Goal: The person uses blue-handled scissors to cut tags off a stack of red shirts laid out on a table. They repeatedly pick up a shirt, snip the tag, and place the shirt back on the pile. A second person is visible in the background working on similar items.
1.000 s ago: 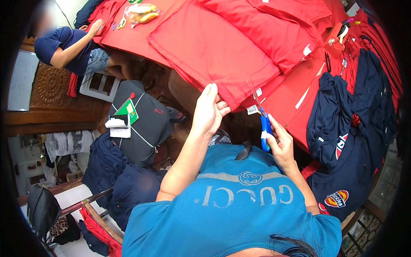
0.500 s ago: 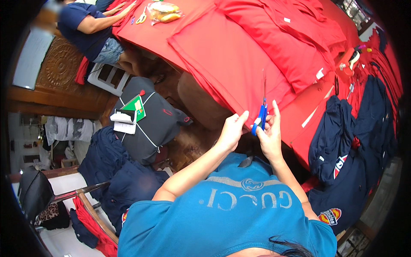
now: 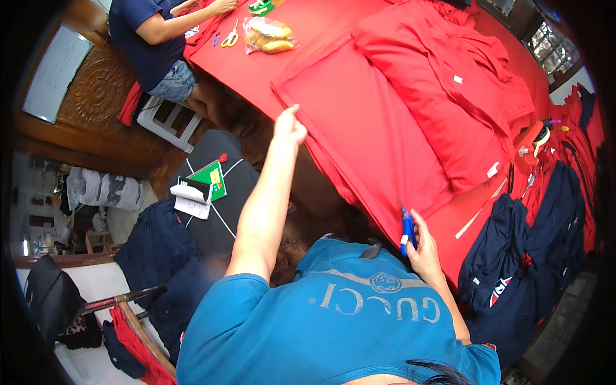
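My right hand (image 3: 421, 250) is closed around the blue handles of a pair of scissors (image 3: 408, 232), whose blades point away over the near edge of a red garment (image 3: 366, 128). The garment lies spread flat on the table. At its left edge, my left hand (image 3: 290, 130) is closed, with fingers curled together and the arm stretched forward. Whatever sits between those fingers is too small to make out. Beside the flat garment lies a bulky heap of red clothing (image 3: 443, 102).
A person in a navy shirt (image 3: 138, 32) works at the far left, near yellow scissors (image 3: 230, 35) and a plastic bag of yellow food (image 3: 268, 35). Navy garments (image 3: 491, 250) hang at the right. A dark tied bundle (image 3: 224, 160) carries a green notebook (image 3: 215, 181).
My left hand has moved forward and left along the garment's edge, away from my right hand. The scissors have come slightly nearer to me and right. The view has shifted.
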`<state>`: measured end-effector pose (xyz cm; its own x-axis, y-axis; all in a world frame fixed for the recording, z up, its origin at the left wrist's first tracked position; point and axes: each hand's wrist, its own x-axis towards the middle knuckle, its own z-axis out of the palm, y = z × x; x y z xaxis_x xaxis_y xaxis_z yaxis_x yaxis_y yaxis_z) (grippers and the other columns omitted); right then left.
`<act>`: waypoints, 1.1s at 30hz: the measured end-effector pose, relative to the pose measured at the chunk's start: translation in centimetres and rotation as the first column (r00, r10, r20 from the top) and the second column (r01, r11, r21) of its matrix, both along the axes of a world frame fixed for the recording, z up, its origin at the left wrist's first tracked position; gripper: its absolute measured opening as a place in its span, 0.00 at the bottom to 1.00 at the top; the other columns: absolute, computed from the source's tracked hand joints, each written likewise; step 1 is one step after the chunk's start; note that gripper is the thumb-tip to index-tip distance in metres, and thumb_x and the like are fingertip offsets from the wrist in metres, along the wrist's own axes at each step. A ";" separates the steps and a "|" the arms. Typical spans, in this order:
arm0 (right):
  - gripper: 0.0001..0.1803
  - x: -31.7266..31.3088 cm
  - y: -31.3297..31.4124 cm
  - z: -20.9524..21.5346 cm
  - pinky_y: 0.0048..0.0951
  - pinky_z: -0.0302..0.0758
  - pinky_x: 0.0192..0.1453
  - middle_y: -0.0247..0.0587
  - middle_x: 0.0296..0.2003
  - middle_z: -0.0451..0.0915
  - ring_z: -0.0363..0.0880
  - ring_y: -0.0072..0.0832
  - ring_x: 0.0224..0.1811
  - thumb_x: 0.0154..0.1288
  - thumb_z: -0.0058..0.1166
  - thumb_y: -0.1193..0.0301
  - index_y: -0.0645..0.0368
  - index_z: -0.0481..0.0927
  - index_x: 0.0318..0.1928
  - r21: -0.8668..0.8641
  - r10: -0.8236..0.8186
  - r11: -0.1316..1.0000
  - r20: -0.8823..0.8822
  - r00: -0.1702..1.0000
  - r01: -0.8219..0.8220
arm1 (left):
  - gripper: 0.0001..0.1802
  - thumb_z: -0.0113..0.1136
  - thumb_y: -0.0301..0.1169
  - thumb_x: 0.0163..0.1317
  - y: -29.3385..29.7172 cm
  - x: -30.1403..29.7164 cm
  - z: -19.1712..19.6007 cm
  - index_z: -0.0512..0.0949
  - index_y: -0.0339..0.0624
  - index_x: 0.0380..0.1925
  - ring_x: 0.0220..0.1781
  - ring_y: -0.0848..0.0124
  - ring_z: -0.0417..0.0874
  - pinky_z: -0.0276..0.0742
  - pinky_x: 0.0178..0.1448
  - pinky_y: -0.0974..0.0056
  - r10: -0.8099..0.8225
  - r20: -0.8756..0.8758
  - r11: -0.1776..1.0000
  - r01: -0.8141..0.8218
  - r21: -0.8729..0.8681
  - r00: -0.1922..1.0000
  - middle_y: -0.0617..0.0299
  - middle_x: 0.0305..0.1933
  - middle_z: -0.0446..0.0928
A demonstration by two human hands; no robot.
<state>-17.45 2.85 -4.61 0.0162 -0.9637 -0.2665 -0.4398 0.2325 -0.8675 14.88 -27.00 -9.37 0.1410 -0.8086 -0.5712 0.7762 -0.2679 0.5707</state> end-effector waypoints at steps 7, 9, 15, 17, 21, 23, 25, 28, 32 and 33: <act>0.30 0.3 -8.8 7.6 0.27 0.75 0.51 0.47 0.45 0.80 0.79 0.26 0.45 0.56 0.60 0.73 0.65 0.70 0.60 -0.012 0.045 0.999 -0.158 0.986 -0.048 | 0.19 0.49 0.32 0.70 -5.7 6.3 -1.6 0.69 0.35 0.58 0.61 0.57 0.75 0.70 0.66 0.52 -0.222 0.324 0.974 0.227 0.022 0.920 0.50 0.60 0.74; 0.31 2.2 -12.0 7.6 0.28 0.75 0.52 0.47 0.46 0.80 0.79 0.27 0.46 0.57 0.61 0.72 0.65 0.69 0.62 -0.073 0.049 0.996 0.052 0.997 -0.045 | 0.19 0.52 0.33 0.69 -6.5 7.6 -2.5 0.70 0.36 0.57 0.61 0.59 0.75 0.70 0.65 0.53 -0.153 0.425 0.982 0.184 -0.034 0.892 0.51 0.59 0.75; 0.29 9.8 -20.6 2.3 0.36 0.74 0.58 0.57 0.52 0.77 0.79 0.43 0.53 0.60 0.56 0.67 0.66 0.70 0.61 -0.209 0.283 0.941 0.062 0.957 -0.265 | 0.18 0.56 0.26 0.64 -5.8 6.9 1.7 0.71 0.37 0.54 0.53 0.63 0.79 0.74 0.58 0.54 -0.206 0.258 0.969 0.234 -0.082 0.944 0.54 0.53 0.78; 0.31 12.1 -22.4 1.0 0.28 0.76 0.47 0.44 0.40 0.78 0.78 0.26 0.38 0.60 0.60 0.72 0.66 0.68 0.63 -0.345 0.305 0.885 -0.079 0.949 -0.314 | 0.18 0.53 0.22 0.63 -4.7 6.7 2.1 0.70 0.36 0.54 0.50 0.64 0.80 0.76 0.55 0.54 -0.245 0.281 0.950 0.288 -0.123 0.928 0.54 0.52 0.77; 0.32 15.0 -25.6 1.0 0.46 0.75 0.49 0.61 0.44 0.76 0.78 0.55 0.45 0.61 0.58 0.68 0.64 0.65 0.64 -0.270 0.363 0.872 -0.204 0.909 -0.409 | 0.17 0.46 0.15 0.62 -3.0 6.0 3.6 0.71 0.33 0.52 0.49 0.66 0.81 0.78 0.55 0.61 -0.225 0.201 0.940 0.266 -0.212 0.953 0.54 0.49 0.79; 0.32 15.6 -26.4 0.8 0.47 0.75 0.47 0.60 0.41 0.76 0.78 0.54 0.43 0.61 0.58 0.69 0.65 0.65 0.65 -0.278 0.370 0.859 -0.239 0.898 -0.429 | 0.16 0.46 0.16 0.63 -3.0 5.9 3.3 0.72 0.32 0.51 0.49 0.66 0.81 0.78 0.55 0.62 -0.184 0.144 0.940 0.217 -0.264 0.972 0.54 0.49 0.79; 0.32 15.7 -26.9 0.7 0.47 0.75 0.44 0.59 0.39 0.75 0.78 0.54 0.40 0.61 0.58 0.71 0.66 0.64 0.65 -0.331 0.362 0.840 -0.249 0.898 -0.430 | 0.16 0.47 0.15 0.63 -2.8 5.3 4.2 0.73 0.31 0.51 0.51 0.66 0.81 0.78 0.57 0.62 -0.149 0.144 0.942 0.185 -0.282 0.978 0.53 0.49 0.79; 0.33 15.8 -27.5 0.5 0.45 0.75 0.43 0.58 0.37 0.75 0.78 0.52 0.38 0.62 0.58 0.71 0.66 0.64 0.65 -0.345 0.357 0.844 -0.207 0.911 -0.410 | 0.15 0.49 0.15 0.63 -2.8 4.3 5.7 0.74 0.31 0.50 0.52 0.65 0.81 0.77 0.59 0.61 -0.134 0.153 0.939 0.175 -0.297 0.979 0.53 0.49 0.79; 0.32 16.0 -27.9 0.7 0.43 0.76 0.43 0.55 0.36 0.76 0.78 0.49 0.37 0.63 0.57 0.71 0.66 0.64 0.66 -0.343 0.359 0.856 -0.140 0.923 -0.385 | 0.15 0.51 0.15 0.62 -2.7 3.5 5.7 0.75 0.31 0.50 0.50 0.67 0.81 0.78 0.58 0.63 -0.123 0.199 0.928 0.184 -0.324 0.972 0.54 0.48 0.79; 0.32 16.0 -28.0 0.7 0.42 0.76 0.43 0.54 0.36 0.76 0.79 0.48 0.37 0.63 0.57 0.71 0.66 0.64 0.66 -0.358 0.360 0.853 -0.121 0.925 -0.379 | 0.15 0.52 0.15 0.62 -2.7 3.4 5.6 0.75 0.31 0.50 0.50 0.67 0.81 0.78 0.58 0.63 -0.121 0.209 0.923 0.188 -0.336 0.970 0.54 0.48 0.79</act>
<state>-1.49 -25.14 -3.91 0.3866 -0.9172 0.0964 -0.4729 -0.2869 -0.8331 18.27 -29.75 -3.74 0.0718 -0.9720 -0.2236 0.6163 -0.1331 0.7762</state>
